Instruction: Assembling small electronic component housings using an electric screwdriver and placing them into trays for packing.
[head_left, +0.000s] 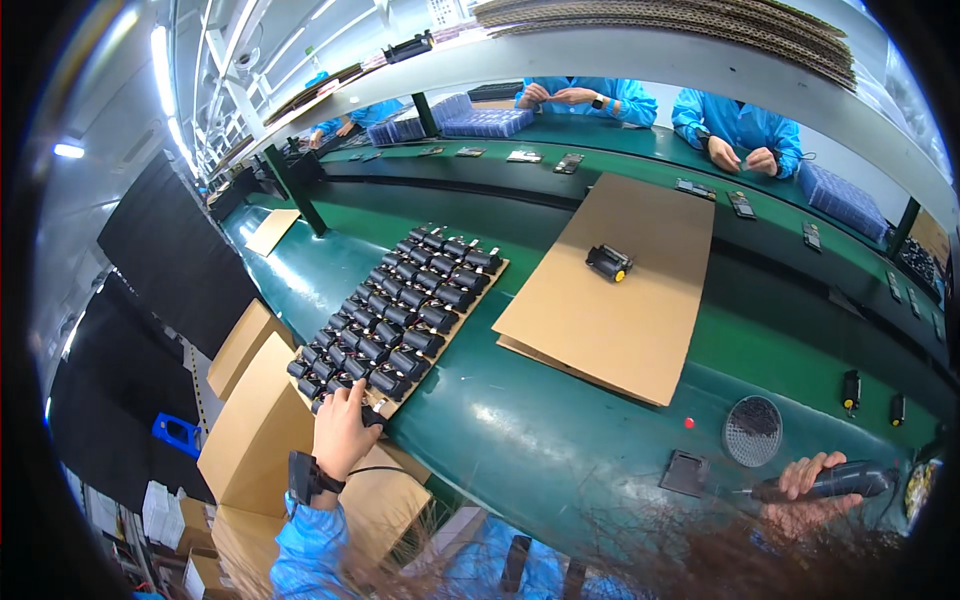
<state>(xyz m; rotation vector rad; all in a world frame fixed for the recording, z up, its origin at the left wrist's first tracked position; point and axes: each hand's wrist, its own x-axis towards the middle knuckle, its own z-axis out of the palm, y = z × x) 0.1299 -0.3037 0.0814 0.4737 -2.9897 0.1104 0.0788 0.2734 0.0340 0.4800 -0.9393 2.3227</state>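
My left hand (343, 432) reaches to the near corner of a block of black units, its fingers closed round one black cylindrical unit (373, 416). Rows of similar black units (388, 333) with small wires lie side by side on a cardboard sheet. At the lower right, my right hand (808, 490) is wrapped round a black electric screwdriver (840, 482), its thin tip pointing left. Close to that tip lies a dark square plate (685, 472). A round dish (752, 432) of small dark parts stands just beyond it.
A folded cardboard sheet (600, 330) bears one black unit with a yellow end (609, 263). Two more units (851, 391) sit at right. Circuit boards (741, 204) line the green belt. Co-workers' hands (740, 158) are across it. A shelf beam (640, 62) crosses overhead; open cardboard boxes (250, 440) stand left.
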